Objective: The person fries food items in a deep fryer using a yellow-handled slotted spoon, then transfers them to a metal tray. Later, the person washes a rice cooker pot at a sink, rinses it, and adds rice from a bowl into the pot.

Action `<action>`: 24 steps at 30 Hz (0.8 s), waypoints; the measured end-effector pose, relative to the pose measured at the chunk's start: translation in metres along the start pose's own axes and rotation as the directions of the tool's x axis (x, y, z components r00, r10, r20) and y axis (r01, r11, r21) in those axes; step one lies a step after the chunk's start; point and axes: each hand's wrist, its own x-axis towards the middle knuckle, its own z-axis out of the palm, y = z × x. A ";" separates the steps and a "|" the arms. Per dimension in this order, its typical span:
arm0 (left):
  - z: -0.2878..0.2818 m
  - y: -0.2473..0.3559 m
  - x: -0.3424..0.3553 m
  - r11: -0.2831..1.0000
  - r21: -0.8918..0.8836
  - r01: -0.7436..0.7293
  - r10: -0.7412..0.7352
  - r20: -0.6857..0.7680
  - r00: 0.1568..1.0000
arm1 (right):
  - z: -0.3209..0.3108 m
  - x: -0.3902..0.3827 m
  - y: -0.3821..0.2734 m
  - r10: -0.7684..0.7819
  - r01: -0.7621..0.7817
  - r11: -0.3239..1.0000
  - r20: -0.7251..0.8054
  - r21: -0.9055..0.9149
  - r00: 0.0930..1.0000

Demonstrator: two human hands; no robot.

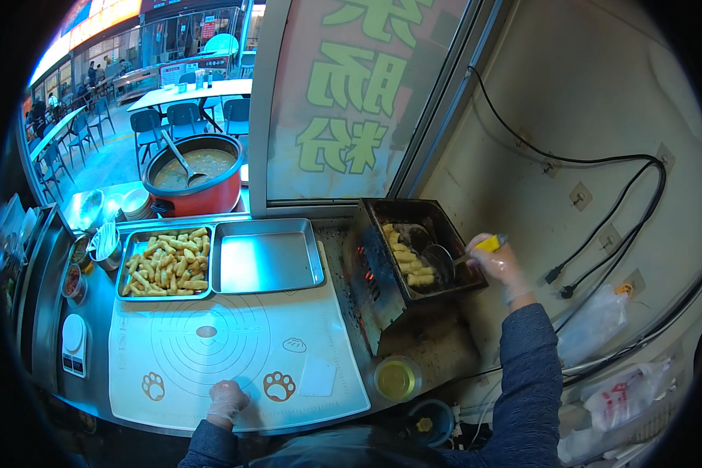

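Note:
My right hand [499,264], in a clear plastic glove, is closed around the yellow handle of a skimmer [441,265]. The skimmer's round head is down in a dark square fryer [464,282], beside golden fried rolls [417,278] lined up along the fryer's left side. Near the front edge of the counter, my left hand [228,399], gloved too, rests curled into a loose fist on a white printed mat [288,390]. Nothing shows in its fingers. Beyond the mat, a metal tray [123,290] is heaped with pale golden fried pieces [168,262]; a bare metal tray [265,257] adjoins it.
A red pot [203,204] of soup with a ladle [181,160] stands behind the trays. A white kitchen scale [74,343] sits at left. A cup of yellow liquid [396,378] stands near the fryer. Black cables [639,226] and plastic bags [597,324] hang along the right wall.

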 end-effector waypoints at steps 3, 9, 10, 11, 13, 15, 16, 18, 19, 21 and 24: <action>-0.004 0.001 -0.003 1.000 -0.001 -0.001 0.001 0.022 1.000 | -0.009 0.011 0.014 0.231 -0.187 0.939 -0.127 0.288 0.965; -0.007 0.003 -0.007 1.000 -0.017 0.009 -0.009 0.009 1.000 | 0.024 0.017 0.062 0.516 -0.250 0.676 -0.204 0.693 0.832; -0.007 0.003 -0.007 1.000 -0.014 0.010 -0.010 0.011 1.000 | 0.033 0.020 0.068 0.508 -0.195 0.643 -0.222 0.740 0.833; -0.006 0.002 -0.007 1.000 -0.004 0.019 -0.019 0.010 1.000 | 0.043 0.023 0.073 0.532 -0.173 0.589 -0.218 0.790 0.818; -0.004 0.002 -0.006 1.000 -0.010 0.006 -0.006 0.002 1.000 | 0.063 0.031 0.079 0.584 -0.111 0.483 -0.226 0.868 0.779; -0.003 0.000 -0.005 1.000 -0.010 0.002 -0.002 0.002 1.000 | 0.081 0.036 0.083 0.627 -0.032 0.376 -0.229 0.926 0.745; -0.003 0.000 -0.005 1.000 -0.009 0.001 -0.001 0.009 1.000 | 0.088 0.038 0.083 0.633 0.015 0.328 -0.232 0.944 0.739; -0.003 -0.001 -0.005 1.000 -0.002 0.005 -0.005 0.021 1.000 | 0.095 0.039 0.084 0.650 0.095 0.277 -0.260 0.956 0.715; -0.003 -0.001 -0.005 1.000 0.003 0.007 -0.007 0.026 1.000 | 0.096 0.039 0.084 0.659 0.131 0.269 -0.281 0.954 0.697; -0.002 -0.001 -0.006 1.000 0.006 0.013 -0.013 0.027 1.000 | 0.094 0.036 0.085 0.664 0.173 0.286 -0.326 0.942 0.673; -0.002 0.000 -0.008 1.000 -0.006 0.018 -0.018 0.010 1.000 | 0.089 0.031 0.085 0.602 0.194 0.376 -0.398 0.906 0.692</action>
